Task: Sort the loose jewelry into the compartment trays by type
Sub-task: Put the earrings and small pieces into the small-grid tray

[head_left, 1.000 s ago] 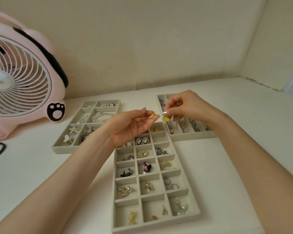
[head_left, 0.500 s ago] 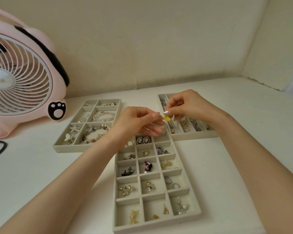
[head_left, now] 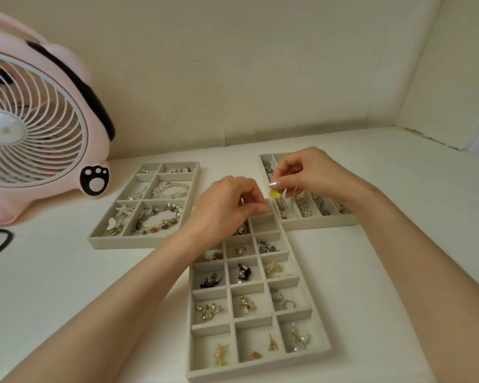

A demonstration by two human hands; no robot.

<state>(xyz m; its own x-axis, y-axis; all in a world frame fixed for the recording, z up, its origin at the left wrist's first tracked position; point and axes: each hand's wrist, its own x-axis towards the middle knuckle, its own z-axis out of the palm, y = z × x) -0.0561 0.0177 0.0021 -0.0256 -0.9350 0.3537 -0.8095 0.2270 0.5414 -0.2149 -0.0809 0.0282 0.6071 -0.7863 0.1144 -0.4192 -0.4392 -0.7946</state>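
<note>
Yellow shows at both grips. The right hand has its thumb and forefinger closed tight on a small rounded yellow piece, which hangs just below the pale thumbnail; the other fingers are curled in beside it. That pinch hovers over the near left corner of the chain tray, whose long lanes of silver chains run off to the right of the grip and partly under the hand.

Just down and left of that pinch, the left hand is curled knuckles-up, its fingertips nipped together on a second yellow piece, only an edge of which shows beneath them. This grip sits at the far right compartment of the earring tray, touching or just above its divider; I cannot tell which. Both yellow pieces are near each other but apart.

Toward the person from the left grip, the tray's small cells hold pairs of earrings, among them black flower studs and silver hoops. Left of the left wrist lies the bracelet tray with beaded bracelets. Farther left stands a pink fan on the white table.
</note>
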